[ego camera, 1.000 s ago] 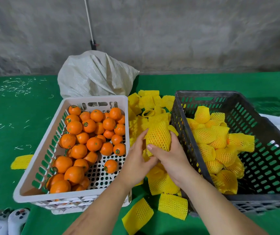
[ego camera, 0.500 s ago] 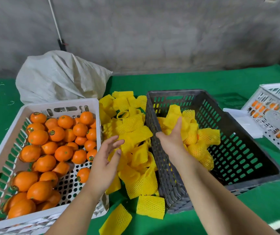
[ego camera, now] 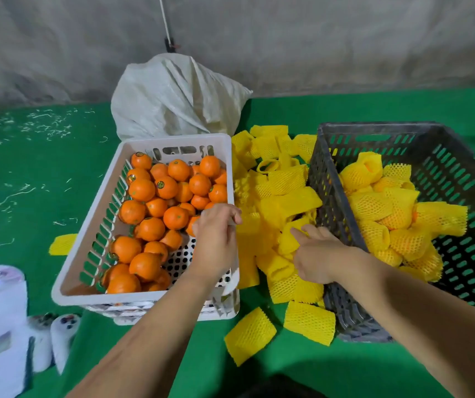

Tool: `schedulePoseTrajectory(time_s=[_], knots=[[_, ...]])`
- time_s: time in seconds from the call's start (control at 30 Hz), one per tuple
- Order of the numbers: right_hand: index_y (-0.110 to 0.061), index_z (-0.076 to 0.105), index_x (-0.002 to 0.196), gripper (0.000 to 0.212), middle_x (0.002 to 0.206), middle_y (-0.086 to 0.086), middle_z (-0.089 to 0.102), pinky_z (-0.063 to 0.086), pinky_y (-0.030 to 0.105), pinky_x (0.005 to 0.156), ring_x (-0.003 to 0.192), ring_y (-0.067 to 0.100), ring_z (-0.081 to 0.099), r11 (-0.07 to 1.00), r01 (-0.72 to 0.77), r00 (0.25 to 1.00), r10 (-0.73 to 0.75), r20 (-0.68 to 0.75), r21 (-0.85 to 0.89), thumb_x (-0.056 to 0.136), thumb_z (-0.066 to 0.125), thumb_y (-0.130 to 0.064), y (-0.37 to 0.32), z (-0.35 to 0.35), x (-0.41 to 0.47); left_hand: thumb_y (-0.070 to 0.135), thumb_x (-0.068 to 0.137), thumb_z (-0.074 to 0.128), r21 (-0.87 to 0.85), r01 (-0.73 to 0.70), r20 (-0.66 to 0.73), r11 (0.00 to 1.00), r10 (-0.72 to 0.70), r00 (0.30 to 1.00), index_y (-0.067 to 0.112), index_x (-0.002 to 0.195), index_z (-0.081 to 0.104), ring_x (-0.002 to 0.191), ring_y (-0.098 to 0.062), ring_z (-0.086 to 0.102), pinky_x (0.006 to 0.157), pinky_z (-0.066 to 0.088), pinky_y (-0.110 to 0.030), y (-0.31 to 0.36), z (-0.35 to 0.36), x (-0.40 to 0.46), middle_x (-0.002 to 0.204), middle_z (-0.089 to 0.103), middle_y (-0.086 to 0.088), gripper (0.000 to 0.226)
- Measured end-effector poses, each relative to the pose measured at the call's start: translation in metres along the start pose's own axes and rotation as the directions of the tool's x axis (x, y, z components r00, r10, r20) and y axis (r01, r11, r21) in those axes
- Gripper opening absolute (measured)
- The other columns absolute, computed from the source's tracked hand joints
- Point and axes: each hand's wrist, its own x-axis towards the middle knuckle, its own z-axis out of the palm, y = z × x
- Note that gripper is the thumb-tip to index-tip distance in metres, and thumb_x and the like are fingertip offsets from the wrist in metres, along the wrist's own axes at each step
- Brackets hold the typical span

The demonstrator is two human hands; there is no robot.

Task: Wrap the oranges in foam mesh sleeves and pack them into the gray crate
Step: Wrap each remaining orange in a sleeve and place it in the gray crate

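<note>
- Left hand (ego camera: 216, 239) reaches palm-down over the white crate (ego camera: 92, 254), fingers curled around a bare orange (ego camera: 194, 225)
- Right hand (ego camera: 316, 254) lies on the loose foam sleeves (ego camera: 282, 196), fingers extended, gripping nothing
- Wrapped oranges (ego camera: 388, 214) sit in the gray crate (ego camera: 460, 156)

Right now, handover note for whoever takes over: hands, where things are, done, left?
Left hand: over the white crate's right edge, by the bare oranges; can't tell if it grips one.
Right hand: fingers reaching into the loose sleeve pile between the crates, none gripped yet.
Done: a pile of wrapped oranges sits in the gray crate.
Left: many bare oranges to sleeve and pack.
</note>
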Motion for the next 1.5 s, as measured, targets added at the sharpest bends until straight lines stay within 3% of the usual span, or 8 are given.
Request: schedulePoseTrajectory(time_s=[0.1, 0.2, 0.33, 0.43, 0.87, 1.1, 1.3, 1.5], knots=[[-0.015, 0.056, 0.141, 0.040, 0.171, 0.007, -0.011, 0.009, 0.052, 0.123, 0.154, 0.041, -0.003, 0.997, -0.042, 0.984, 0.052, 0.172, -0.064, 0.103, 0.044, -0.020, 0.003, 0.001, 0.005, 0.001, 0.095, 0.052, 0.503, -0.008, 0.291, 0.864, -0.160, 0.943, 0.024, 0.123, 0.061, 0.122, -0.033, 0.044, 0.089, 0.026, -0.040, -0.034, -0.019, 0.009, 0.133, 0.051, -0.001, 0.037], [-0.012, 0.054, 0.140, 0.041, 0.172, -0.002, -0.005, 0.018, 0.051, 0.120, 0.152, 0.039, 0.007, 1.000, 0.001, 0.986, 0.003, 0.164, -0.021, 0.105, 0.044, -0.031, 0.004, 0.003, 0.012, 0.023, 0.101, 0.054, 0.683, -0.024, 0.482, 0.730, -0.425, 0.767, 0.033, 0.153, 0.040, 0.143, -0.036, 0.032, 0.114, 0.026, -0.047, -0.064, -0.024, 0.013, 0.159, 0.035, -0.005, 0.054], [-0.015, 0.052, 0.140, 0.045, 0.171, -0.004, 0.003, 0.022, 0.051, 0.117, 0.150, 0.033, 0.012, 0.999, 0.031, 0.998, -0.033, 0.053, 0.033, 0.105, 0.045, -0.043, 0.009, 0.008, 0.020, 0.034, 0.102, 0.057, 0.828, 0.008, 0.426, 0.561, -0.638, 0.642, 0.039, 0.166, 0.011, 0.157, -0.043, 0.009, 0.127, 0.011, -0.053, -0.101, -0.026, 0.008, 0.175, -0.001, -0.010, 0.079], [-0.015, 0.044, 0.147, 0.052, 0.171, -0.007, 0.004, 0.024, 0.051, 0.117, 0.149, 0.030, 0.016, 0.993, 0.035, 0.998, -0.030, -0.052, 0.109, 0.105, 0.048, -0.045, 0.011, 0.008, 0.024, 0.018, 0.098, 0.055, 0.839, 0.144, 0.404, 0.524, -0.779, 0.480, 0.035, 0.168, -0.001, 0.158, -0.045, 0.006, 0.127, 0.011, -0.057, -0.114, -0.030, 0.013, 0.175, 0.000, -0.011, 0.090], [-0.010, 0.065, 0.132, 0.034, 0.140, 0.003, 0.053, 0.043, 0.036, 0.107, 0.123, 0.023, 0.055, 0.884, 0.125, 0.933, 0.050, -0.358, 0.450, 0.099, 0.065, -0.015, 0.012, -0.004, 0.021, 0.038, 0.096, 0.069, 0.972, 0.104, 0.129, 0.209, -0.854, 0.505, 0.025, 0.158, 0.025, 0.137, -0.036, 0.040, 0.109, 0.042, -0.040, -0.112, -0.030, 0.014, 0.149, 0.034, -0.011, 0.077], [-0.019, 0.060, 0.130, 0.035, 0.128, 0.001, 0.051, 0.050, 0.038, 0.090, 0.109, 0.021, 0.055, 0.838, 0.152, 0.925, 0.066, -0.375, 0.524, 0.098, 0.062, -0.005, 0.007, -0.007, 0.015, 0.030, 0.089, 0.079, 0.957, 0.205, 0.123, 0.203, -0.930, 0.348, 0.039, 0.165, 0.006, 0.143, -0.047, 0.026, 0.107, 0.043, -0.070, -0.099, -0.025, 0.011, 0.156, 0.012, -0.013, 0.105], [-0.013, 0.061, 0.139, 0.038, 0.122, 0.007, 0.051, 0.043, 0.027, 0.085, 0.103, 0.022, 0.055, 0.805, 0.214, 0.882, 0.085, -0.463, 0.554, 0.101, 0.061, -0.010, 0.006, -0.008, 0.018, 0.021, 0.101, 0.067, 0.898, 0.182, 0.265, 0.401, -0.822, 0.503, 0.022, 0.160, 0.035, 0.150, -0.046, 0.019, 0.110, 0.047, -0.055, -0.085, -0.035, 0.017, 0.160, 0.028, -0.012, 0.067], [-0.020, 0.066, 0.110, 0.018, 0.089, -0.011, 0.055, 0.040, 0.010, 0.060, 0.070, -0.002, 0.051, 0.699, 0.305, 0.823, 0.148, -0.548, 0.647, 0.096, 0.071, -0.030, 0.010, -0.007, 0.020, 0.029, 0.108, 0.048, 0.348, 0.250, 0.201, 0.904, -0.332, 0.922, 0.018, 0.116, 0.069, 0.112, -0.029, 0.055, 0.098, 0.040, -0.045, -0.040, -0.049, 0.032, 0.108, 0.064, -0.003, 0.025]])
